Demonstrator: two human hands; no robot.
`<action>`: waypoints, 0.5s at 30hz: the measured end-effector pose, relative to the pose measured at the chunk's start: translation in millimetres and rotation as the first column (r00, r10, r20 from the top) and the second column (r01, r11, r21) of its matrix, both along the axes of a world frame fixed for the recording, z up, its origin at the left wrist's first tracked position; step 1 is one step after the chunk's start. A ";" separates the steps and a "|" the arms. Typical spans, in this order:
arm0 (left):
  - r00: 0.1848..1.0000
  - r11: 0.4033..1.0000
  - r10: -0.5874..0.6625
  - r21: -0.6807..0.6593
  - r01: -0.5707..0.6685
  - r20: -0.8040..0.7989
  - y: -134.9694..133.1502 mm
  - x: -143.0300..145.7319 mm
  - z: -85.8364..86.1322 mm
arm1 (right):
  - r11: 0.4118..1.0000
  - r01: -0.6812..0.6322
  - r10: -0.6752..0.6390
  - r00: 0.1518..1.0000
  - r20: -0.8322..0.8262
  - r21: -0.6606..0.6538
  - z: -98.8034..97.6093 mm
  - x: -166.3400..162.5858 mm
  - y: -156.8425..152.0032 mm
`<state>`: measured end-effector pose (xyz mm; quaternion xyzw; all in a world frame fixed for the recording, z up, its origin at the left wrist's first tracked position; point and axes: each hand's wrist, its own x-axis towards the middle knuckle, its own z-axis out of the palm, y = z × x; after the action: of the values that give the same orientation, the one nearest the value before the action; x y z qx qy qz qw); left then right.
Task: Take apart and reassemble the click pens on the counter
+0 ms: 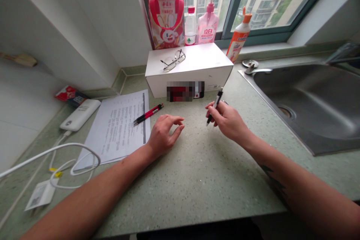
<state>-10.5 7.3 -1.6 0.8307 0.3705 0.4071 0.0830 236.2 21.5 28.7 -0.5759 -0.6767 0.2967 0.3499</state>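
My right hand holds a black-and-white pen in a writing grip, tip down, just above the speckled green counter. On the counter my left hand rests with curved fingers, thumb and forefinger apart and nothing between them. Just left of it, red-and-black pens lie side by side across the edge of printed paper sheets. Beyond both hands stands a white box, with wire-framed glasses on top. A dark item, partly pixelated, is at the box's front face.
A steel sink is set into the counter at right. Left of the papers lie a white power bank, a looped white cable and a white plug adapter. A pink pump bottle and an orange-capped bottle stand behind the box.
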 end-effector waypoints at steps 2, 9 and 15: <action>1.000 1.000 0.029 0.010 -0.028 -0.006 0.3 -0.5 -0.4 | 0.993 0.119 -0.119 0.930 0.347 0.021 9.9 11.8 4.2; 0.999 1.000 0.025 0.003 -0.025 -0.032 1.3 0.2 -2.4 | 0.927 0.373 -0.153 0.489 0.859 -0.047 14.9 58.3 20.2; 0.999 0.999 0.038 0.009 -0.038 -0.030 1.5 -0.2 -1.2 | 0.942 0.329 -0.120 0.507 0.854 -0.063 2.8 56.5 20.6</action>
<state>-10.6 8.8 -2.8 0.8299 0.3857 0.3977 0.0663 292.7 42.1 31.5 -0.7645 -0.6428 0.0077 -0.0472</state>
